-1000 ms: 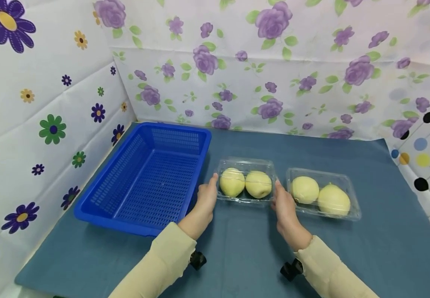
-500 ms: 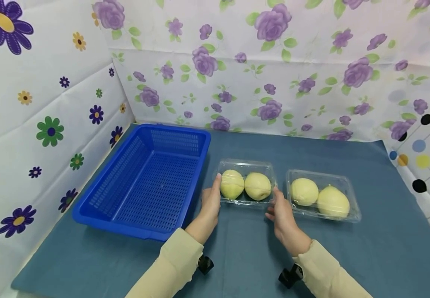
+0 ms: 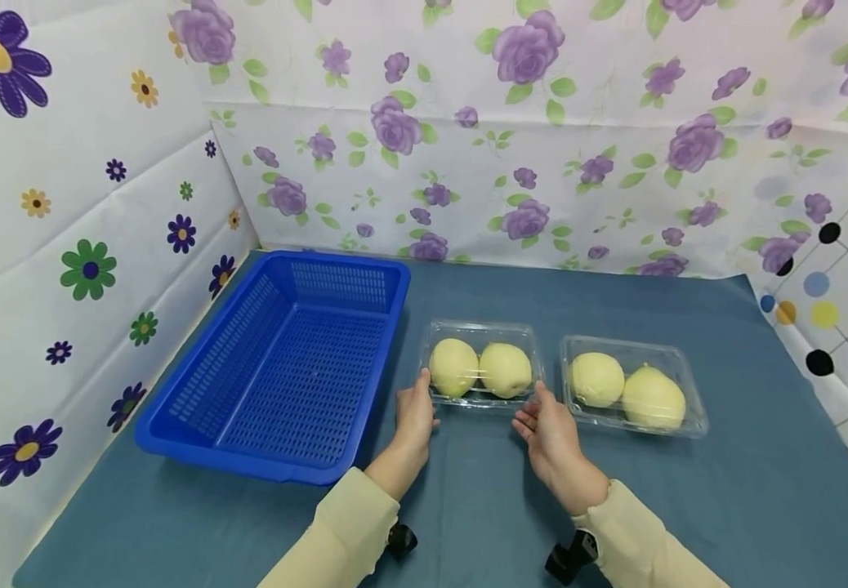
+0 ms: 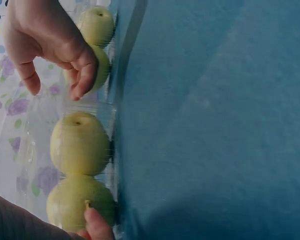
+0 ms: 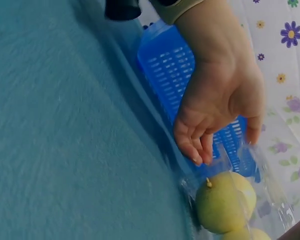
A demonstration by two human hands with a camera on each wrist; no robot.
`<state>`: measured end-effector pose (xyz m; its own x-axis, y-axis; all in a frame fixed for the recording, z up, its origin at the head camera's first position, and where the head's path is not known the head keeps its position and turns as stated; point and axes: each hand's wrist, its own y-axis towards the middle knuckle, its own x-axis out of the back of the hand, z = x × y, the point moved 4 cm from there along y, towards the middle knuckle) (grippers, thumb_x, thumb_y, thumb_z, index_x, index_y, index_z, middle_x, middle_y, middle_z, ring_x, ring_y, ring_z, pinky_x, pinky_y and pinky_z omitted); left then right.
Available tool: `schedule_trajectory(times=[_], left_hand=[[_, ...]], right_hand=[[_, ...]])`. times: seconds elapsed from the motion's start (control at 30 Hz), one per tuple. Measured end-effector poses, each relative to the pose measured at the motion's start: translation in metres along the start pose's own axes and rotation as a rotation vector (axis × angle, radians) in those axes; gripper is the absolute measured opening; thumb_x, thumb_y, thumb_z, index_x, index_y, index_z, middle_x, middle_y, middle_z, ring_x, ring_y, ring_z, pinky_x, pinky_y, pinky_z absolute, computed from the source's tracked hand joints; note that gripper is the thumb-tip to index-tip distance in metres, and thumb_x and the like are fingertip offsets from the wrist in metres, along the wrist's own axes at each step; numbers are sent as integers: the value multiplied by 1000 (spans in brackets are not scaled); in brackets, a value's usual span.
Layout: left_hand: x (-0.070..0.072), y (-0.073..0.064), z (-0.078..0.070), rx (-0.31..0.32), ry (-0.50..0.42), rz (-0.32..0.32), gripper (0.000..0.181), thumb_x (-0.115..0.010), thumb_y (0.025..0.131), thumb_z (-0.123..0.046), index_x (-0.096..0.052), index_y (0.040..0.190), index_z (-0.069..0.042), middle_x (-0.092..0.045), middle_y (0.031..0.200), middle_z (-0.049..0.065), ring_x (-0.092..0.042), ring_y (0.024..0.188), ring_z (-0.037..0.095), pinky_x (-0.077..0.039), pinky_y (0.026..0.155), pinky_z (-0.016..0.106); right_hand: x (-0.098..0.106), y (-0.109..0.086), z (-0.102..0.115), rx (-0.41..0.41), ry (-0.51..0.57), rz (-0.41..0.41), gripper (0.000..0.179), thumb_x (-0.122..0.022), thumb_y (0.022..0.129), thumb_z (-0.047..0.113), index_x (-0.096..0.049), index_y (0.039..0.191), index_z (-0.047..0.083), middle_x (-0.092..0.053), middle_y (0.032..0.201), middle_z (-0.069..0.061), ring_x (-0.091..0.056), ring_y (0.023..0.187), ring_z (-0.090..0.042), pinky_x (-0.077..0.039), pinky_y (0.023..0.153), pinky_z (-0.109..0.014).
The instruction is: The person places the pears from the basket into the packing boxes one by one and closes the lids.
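A clear plastic box (image 3: 486, 328) holding two pale yellow-green pears (image 3: 505, 370) sits on the table, between my two hands. My left hand (image 3: 412, 425) is at the box's front left corner, its thumb tip close against the edge and its fingers loosely bent. At the front right corner is my right hand (image 3: 556, 441), palm turned inward, fingers relaxed around nothing. In the left wrist view the right hand (image 4: 55, 42) has its fingers apart from the box. The right wrist view has the left hand (image 5: 217, 95) with its thumb near the lid; exact contact cannot be told.
A second clear box (image 3: 659, 353) with two pears stands to the right. On the left lies a blue perforated plastic basket (image 3: 306, 376) with nothing in it. Flowered sheets (image 3: 468, 155) line the back and left sides of the blue-grey table (image 3: 461, 506).
Both hands have slid back toward me from the box's sides, and the right fingers have loosened away from it. The boxes and basket keep their places; the head view has shifted slightly.
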<state>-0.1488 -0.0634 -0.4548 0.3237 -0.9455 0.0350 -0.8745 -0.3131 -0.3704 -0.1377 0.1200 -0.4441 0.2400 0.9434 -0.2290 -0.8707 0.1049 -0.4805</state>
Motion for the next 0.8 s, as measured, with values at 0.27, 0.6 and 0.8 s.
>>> schedule_trajectory(times=[0.27, 0.6, 0.8], left_hand=[[3, 6, 10, -59, -28, -6, 31, -40, 100, -24, -50, 83, -1, -47, 74, 2, -46, 62, 12, -42, 55, 22], [9, 12, 15, -92, -13, -10, 20, -43, 92, -16, -52, 79, -3, -47, 66, -1, -44, 54, 9, -39, 48, 19], [6, 13, 14, -109, -40, 9, 20, -43, 89, -12, -53, 73, -4, -46, 60, -3, -43, 51, 7, -38, 47, 18]], right_hand=[[0, 4, -11, -3, 127, -52, 22, -34, 103, 32, -42, 99, 12, -44, 89, 2, -47, 82, -9, -45, 78, -23], [6, 12, -20, 34, 117, 33, 23, -42, 101, 25, -52, 88, 9, -50, 81, 0, -51, 79, -13, -47, 74, -24], [4, 10, -13, 22, 66, -8, 17, -36, 102, 20, -46, 98, 6, -49, 81, 3, -50, 76, -10, -48, 74, -23]])
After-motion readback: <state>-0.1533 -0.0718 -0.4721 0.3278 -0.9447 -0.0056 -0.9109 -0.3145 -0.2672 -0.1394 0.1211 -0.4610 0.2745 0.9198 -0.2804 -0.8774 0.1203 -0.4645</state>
